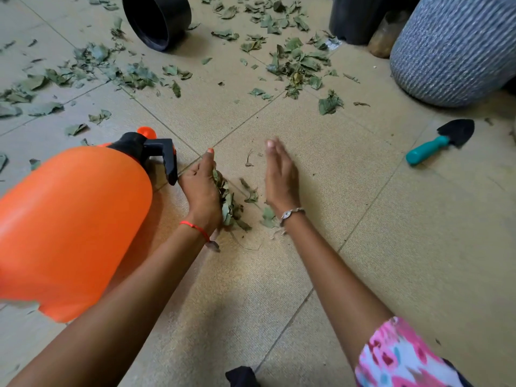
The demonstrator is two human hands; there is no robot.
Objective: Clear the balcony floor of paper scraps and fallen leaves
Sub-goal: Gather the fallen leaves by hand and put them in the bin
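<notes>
Showing a balcony floor (pixel 363 219) laid with large beige tiles, whose surface is finely ribbed and matte and is divided by thin, darker grout lines. Dry fallen leaves (pixel 298 62), grey-green, curled and torn into irregular pieces, are scattered thickly over the far half of the floor.

Near the middle, a small heap of leaves (pixel 229 205) is seen on the tiles. The left hand (pixel 199 188) is cupped round this heap: its thumb is extended forward and its fingers are curled under and largely hidden by the hand and leaves. The right hand (pixel 279 174) is held on edge, just beside the heap and apart from it, with its fingers straight and together and nothing held; its outline is slightly blurred. A few loose leaf pieces lie between the two hands.

A red thread (pixel 195 227) is worn on the left wrist and a metal bracelet (pixel 291 213) on the right. A pink patterned sleeve (pixel 396 356) is seen at the lower right.

A smooth orange plastic spray bottle (pixel 75 219) with a black trigger head is seen at the left, close to the left hand. A round black pot (pixel 159 18) is tipped on its side at the far edge. A ribbed grey planter (pixel 452 48) stands at the far right, and a trowel (pixel 444 138) with a teal handle and black blade lies near it.
</notes>
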